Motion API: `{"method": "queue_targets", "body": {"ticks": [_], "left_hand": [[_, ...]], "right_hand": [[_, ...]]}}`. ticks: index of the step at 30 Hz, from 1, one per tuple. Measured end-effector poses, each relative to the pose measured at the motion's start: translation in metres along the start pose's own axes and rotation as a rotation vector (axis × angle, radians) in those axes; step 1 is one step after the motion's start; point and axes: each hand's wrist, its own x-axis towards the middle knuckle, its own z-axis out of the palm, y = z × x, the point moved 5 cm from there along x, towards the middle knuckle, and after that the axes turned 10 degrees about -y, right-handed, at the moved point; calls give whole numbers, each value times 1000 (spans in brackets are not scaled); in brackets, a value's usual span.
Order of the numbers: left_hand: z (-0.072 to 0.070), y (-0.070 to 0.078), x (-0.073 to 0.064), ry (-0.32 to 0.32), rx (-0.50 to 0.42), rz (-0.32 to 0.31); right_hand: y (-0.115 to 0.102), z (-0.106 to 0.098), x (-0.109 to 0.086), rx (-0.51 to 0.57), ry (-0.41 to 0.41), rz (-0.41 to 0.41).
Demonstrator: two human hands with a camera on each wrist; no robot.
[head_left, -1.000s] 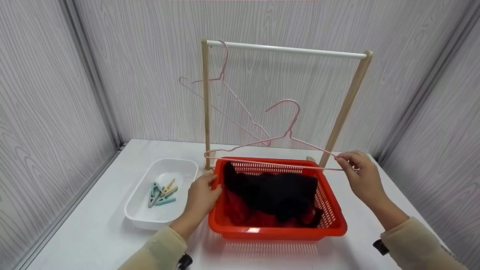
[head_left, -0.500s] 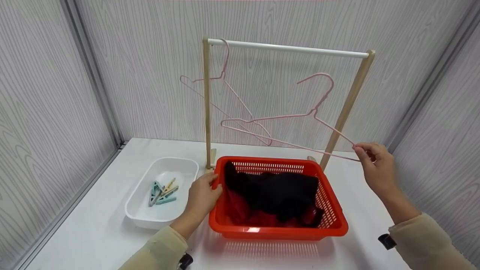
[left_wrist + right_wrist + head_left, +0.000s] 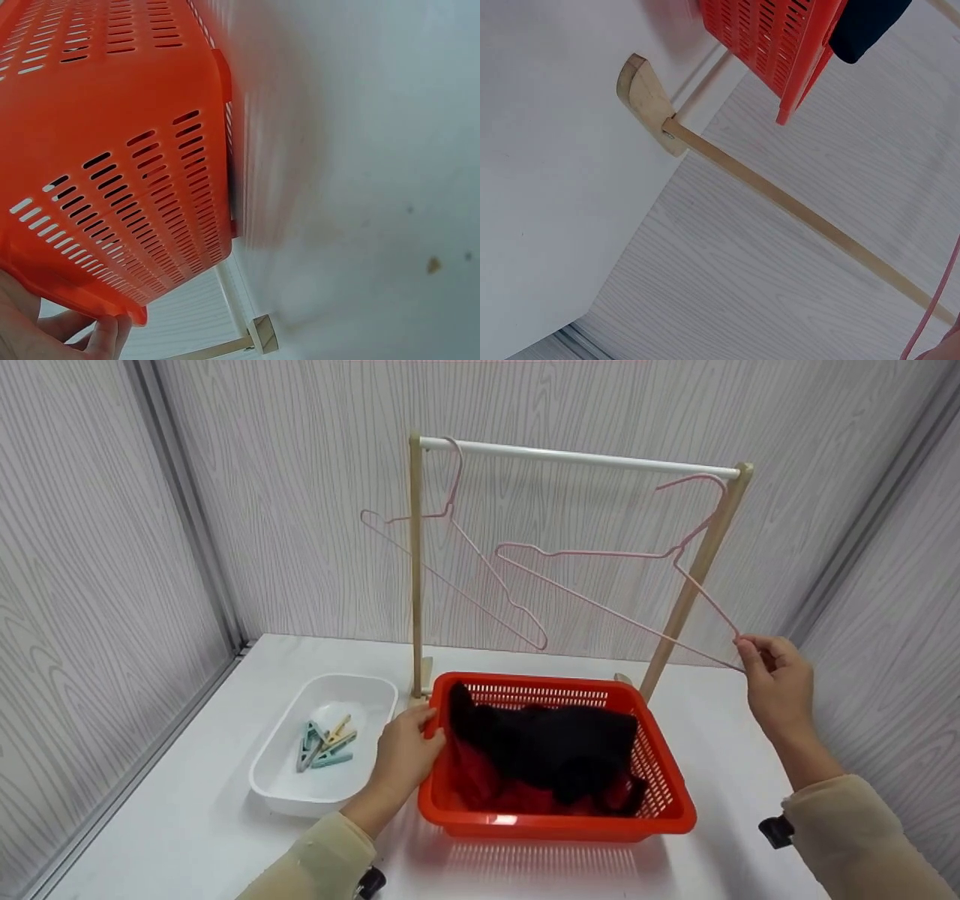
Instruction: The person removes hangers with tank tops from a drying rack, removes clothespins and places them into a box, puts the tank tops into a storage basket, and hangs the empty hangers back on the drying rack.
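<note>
Between thumb and fingers, my right hand [image 3: 781, 690] pinches the lower right end of a pink wire hanger [image 3: 611, 554]. That hanger is tilted, its hook in front of the rack's right post and a little below the bar in the head view. My left hand [image 3: 405, 750] grips the left rim of a red slotted basket [image 3: 555, 823], its fingers [image 3: 105, 335] bent at the rim in the left wrist view. Black cloth [image 3: 555, 750] lies in the basket over red cloth [image 3: 480, 780]. A second pink hanger [image 3: 450, 506] hangs from the left end of the rack's white bar [image 3: 577, 455].
A wooden-post rack [image 3: 416, 585] stands behind the basket, its foot [image 3: 645, 101] showing in the right wrist view. Left of the basket sits a white tray [image 3: 262, 791] holding several clothespins [image 3: 326, 746]. Patterned panels [image 3: 97, 585] enclose the white table [image 3: 187, 817].
My right hand has moved right and slightly up with the hanger, whose hook has risen from mid-height to near the bar's right end. My left hand stays on the basket rim.
</note>
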Motion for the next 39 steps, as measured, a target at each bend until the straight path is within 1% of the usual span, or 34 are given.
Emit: {"method": "queue_targets", "body": {"ticks": [7,15,17,20,24,27,30,35,39], "left_hand": [[0,-1,-1,11,-4,3],[1,-1,1,5,-3,1],[1,-1,1,2,-9,-1],[2,-1,0,-6,-20,-22],[2,-1,0,-4,-17,-24],[2,-1,1,-1,-12,-12],[2,-2,1,-1,-17,-11],[1,-2,0,10,-16,3],[1,-1,-1,18,-2,4]], "right_hand": [[5,0,5,-14,6,17],[1,5,11,-56,1,-1],[1,8,14,-67,-9,3],[0,13,19,-88,-35,10],[-3,21,26,-118,-77,29],[-5,24,32,-129,-96,47],[-7,28,37,-143,-95,54],[-11,34,45,-144,-64,49],[-10,36,50,-160,-55,53]]}}
